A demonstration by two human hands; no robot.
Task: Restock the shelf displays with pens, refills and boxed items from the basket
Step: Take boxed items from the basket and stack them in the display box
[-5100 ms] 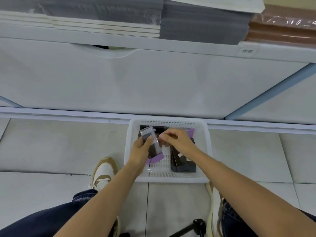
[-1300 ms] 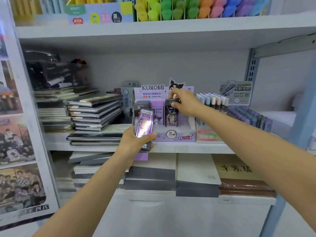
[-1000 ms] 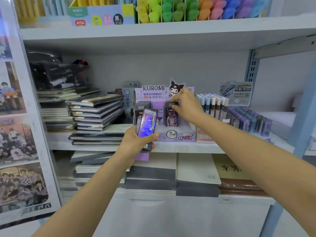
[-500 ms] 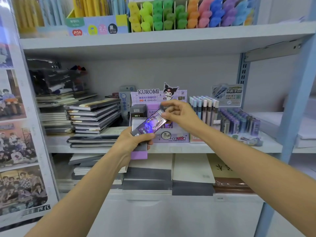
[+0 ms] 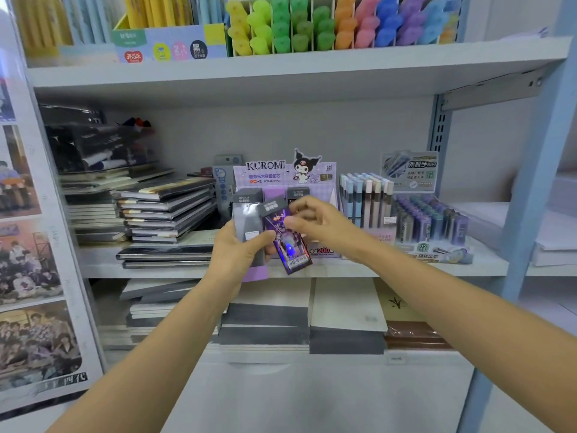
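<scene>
My left hand [image 5: 239,250] grips a small stack of flat refill boxes [image 5: 251,229] with grey and purple faces, held in front of the middle shelf. My right hand [image 5: 318,221] pinches the top edge of one shiny purple refill box [image 5: 288,242] and holds it tilted, its barcode end pointing down, just off the stack. Behind both hands stands the purple KUROMI display box [image 5: 274,175] with upright refill boxes in its slots. The basket is out of view.
Stacked notebooks [image 5: 165,210] lie left of the display. Pastel pen refills [image 5: 365,198] and dark lead tubes [image 5: 431,220] stand to its right. Coloured highlighters [image 5: 327,23] fill the upper shelf. A blue shelf upright [image 5: 537,170] rises at right, and posters [image 5: 28,276] hang at left.
My right hand came back from the display to the stack in my left hand and took hold of the top purple box, drawing it off to the right and tilting it. The view shifted slightly.
</scene>
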